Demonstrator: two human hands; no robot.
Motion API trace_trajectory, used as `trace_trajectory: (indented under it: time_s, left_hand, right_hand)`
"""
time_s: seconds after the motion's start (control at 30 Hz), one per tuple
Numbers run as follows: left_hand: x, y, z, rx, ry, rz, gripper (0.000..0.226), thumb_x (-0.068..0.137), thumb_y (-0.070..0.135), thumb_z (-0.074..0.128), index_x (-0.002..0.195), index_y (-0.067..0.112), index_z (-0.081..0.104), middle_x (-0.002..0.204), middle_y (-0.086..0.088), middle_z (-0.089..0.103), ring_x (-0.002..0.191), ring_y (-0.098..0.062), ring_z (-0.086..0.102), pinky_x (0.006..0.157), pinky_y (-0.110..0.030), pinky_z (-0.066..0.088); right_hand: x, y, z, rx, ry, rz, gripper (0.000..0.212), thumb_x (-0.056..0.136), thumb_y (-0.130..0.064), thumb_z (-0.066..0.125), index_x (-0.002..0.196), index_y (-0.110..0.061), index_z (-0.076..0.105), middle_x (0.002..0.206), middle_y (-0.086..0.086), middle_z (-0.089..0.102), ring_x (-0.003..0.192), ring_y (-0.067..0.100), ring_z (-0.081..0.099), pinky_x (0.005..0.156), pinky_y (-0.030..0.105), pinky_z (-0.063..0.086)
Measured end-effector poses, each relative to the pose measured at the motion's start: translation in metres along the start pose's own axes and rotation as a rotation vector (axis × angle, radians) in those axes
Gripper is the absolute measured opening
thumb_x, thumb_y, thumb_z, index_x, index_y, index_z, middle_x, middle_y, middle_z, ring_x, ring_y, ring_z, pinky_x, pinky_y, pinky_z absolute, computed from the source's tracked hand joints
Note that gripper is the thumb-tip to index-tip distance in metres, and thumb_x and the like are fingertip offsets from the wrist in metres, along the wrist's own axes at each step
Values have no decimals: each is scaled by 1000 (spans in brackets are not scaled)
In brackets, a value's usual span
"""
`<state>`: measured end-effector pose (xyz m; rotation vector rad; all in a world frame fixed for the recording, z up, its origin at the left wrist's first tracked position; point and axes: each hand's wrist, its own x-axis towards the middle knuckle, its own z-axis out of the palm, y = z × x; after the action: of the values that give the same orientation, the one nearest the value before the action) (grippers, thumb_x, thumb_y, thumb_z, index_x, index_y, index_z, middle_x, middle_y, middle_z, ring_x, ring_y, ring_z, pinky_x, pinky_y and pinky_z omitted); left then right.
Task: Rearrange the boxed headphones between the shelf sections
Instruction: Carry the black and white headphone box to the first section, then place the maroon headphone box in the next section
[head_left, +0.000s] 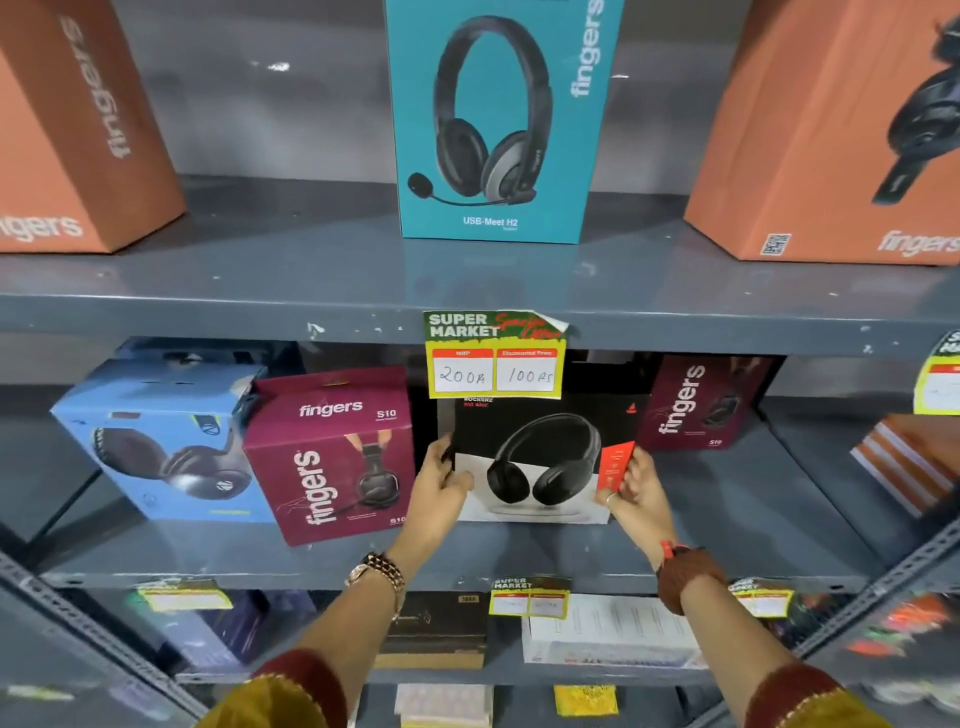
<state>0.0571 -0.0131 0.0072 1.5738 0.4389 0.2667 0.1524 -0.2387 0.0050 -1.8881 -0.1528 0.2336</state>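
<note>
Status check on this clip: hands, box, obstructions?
Left hand and right hand grip black headphone box by its sides, middle shelf. Maroon box close on left. Price tag overhangs box top.

1. Premises: retail shop, electronics aisle.
2. Grey metal shelf (311, 291) units in tiers carry boxed headphones, among them a teal box (498, 119) and a maroon box (332, 452), stood facing outward.
3. A "SUPER MARKET" price tag (496, 356) on the shelf edge shows MRP and discounted price, handwritten.
4. Similar yellow tags (530, 597) mark the tier below.
</note>
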Motion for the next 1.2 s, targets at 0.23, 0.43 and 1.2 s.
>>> trace_trajectory:
  time_s: [0.23,0.43,1.2]
  left_hand:
    - [-37,-48,-27,-98,275,-140,44,92,-1,50,134,12,45,138,-4,51,128,-22,47,108,-32,35]
    - [-50,-53,-114,-102,647,-73,44,91,5,51,134,8,40,141,-17,45,130,-30,45,107,-40,37]
    - [-172,23,-60,-140,556,28,58,90,65,26,116,29,63,99,17,75,87,0,70,63,-15,56]
  right_hand:
    - [-23,11,36,-35,15,322,41,86,-11,58,125,-3,47,123,14,56,112,27,52,88,31,41]
    - [-50,-38,116,17,-363,185,34,90,-5,52,123,3,51,124,19,57,128,32,47,110,37,35]
    - [-120,-66,70,108,-635,-219,46,79,-24,70,123,-30,56,120,-13,67,114,-2,58,102,21,42]
